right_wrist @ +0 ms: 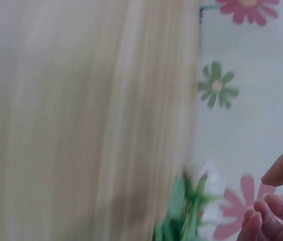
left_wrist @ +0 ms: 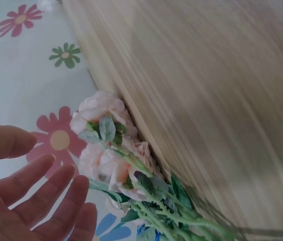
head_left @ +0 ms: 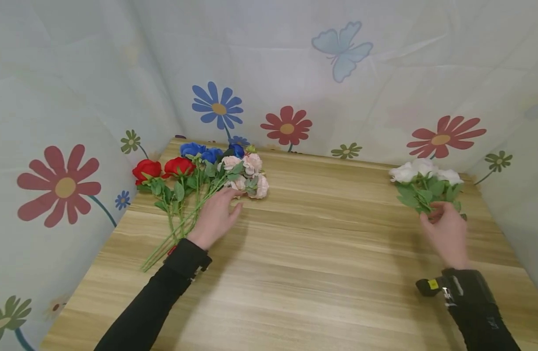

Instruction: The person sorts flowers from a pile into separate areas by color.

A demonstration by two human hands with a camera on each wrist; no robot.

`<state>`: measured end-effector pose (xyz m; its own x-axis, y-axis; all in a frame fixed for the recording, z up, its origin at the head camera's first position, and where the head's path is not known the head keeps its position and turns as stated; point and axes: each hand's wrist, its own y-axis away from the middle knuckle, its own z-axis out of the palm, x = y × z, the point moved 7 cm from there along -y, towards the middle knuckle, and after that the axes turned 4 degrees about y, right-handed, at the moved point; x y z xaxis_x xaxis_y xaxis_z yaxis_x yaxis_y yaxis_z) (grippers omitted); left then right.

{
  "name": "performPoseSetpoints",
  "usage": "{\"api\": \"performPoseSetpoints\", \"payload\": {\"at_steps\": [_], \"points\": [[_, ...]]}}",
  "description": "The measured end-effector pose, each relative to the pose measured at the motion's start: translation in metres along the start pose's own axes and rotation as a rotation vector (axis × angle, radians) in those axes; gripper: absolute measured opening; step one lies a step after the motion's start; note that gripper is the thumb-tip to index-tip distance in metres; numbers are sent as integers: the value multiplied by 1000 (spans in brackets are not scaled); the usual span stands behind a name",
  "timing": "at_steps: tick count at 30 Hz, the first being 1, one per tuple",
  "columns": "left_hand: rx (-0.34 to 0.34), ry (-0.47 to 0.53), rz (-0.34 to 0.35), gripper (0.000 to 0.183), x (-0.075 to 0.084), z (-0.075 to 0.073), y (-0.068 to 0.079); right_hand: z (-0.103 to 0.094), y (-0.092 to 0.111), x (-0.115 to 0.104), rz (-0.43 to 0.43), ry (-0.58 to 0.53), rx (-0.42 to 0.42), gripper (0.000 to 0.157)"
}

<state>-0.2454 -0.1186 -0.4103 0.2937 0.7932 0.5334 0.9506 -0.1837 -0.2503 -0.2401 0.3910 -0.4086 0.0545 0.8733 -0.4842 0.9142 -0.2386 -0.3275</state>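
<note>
On the left, my left hand (head_left: 213,217) is just over the green stems of the pale pink artificial flowers (head_left: 261,186). The left wrist view shows its fingers (left_wrist: 56,183) spread and relaxed, with nothing between them and the pink blooms (left_wrist: 101,108) beside them. Over on the right, my right hand (head_left: 446,236) is by the leaves of the white artificial flowers (head_left: 405,172). In the right wrist view its thumb and loosely bent fingers (right_wrist: 277,206) hold nothing, and the green leaves (right_wrist: 179,201) look blurred. Whether either hand touches a stem or leaf, I cannot tell.
Red roses (head_left: 148,170) and blue flowers (head_left: 193,149) lie at the table's back left beside the pink ones, stems crossing. The wooden table (head_left: 321,253) meets a white curtain (head_left: 269,63) printed with flowers and a butterfly at the back and both sides.
</note>
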Motion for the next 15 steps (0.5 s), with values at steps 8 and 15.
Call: {"api": "performPoseSetpoints", "payload": {"at_steps": [8, 15], "points": [[9, -47, -24, 33, -7, -9, 2, 32, -1, -40, 13, -137, -147, 41], [16, -99, -17, 34, -10, -16, 4, 60, 1, -85, 3, -302, -258, 38]]}}
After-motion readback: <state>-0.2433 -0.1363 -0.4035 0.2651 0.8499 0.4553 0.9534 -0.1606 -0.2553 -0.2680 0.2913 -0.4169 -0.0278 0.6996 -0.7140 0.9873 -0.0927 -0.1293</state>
